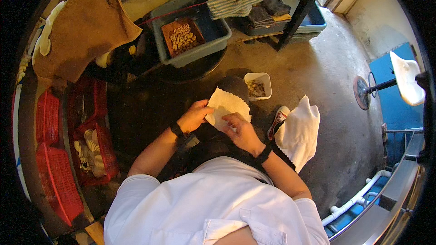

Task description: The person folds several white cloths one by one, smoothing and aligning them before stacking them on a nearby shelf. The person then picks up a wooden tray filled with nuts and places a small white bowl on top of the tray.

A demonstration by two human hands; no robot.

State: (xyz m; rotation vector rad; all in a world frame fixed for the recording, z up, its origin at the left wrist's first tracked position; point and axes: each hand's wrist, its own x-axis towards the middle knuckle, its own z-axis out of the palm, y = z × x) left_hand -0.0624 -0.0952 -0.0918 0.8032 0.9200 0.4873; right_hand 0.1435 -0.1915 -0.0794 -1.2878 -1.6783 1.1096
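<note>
A cream cloth (226, 105) with a scalloped, zigzag-like edge is spread out in front of me, over a dark rounded shape that may be my knee. My left hand (194, 116) grips its left edge, thumb on top. On the cloth's lower right part rest the bent fingers of my right hand (242, 134); whether they pinch it I cannot tell. Both wrists carry dark bands. A second cream cloth (301, 132) with a similar edge hangs to the right of my right forearm, apparently over my leg, beside a red and white shoe (278, 119).
A white tub (268, 86) with brownish contents stands ahead on the floor. Beyond it, a grey-blue bin (190, 56) holds a brown tray of small rounded pieces. Red plastic baskets (56, 180) line the left, below a brown hanging sheet (88, 30). White pipes (354, 199) and a white-seated stool (407, 78) are right.
</note>
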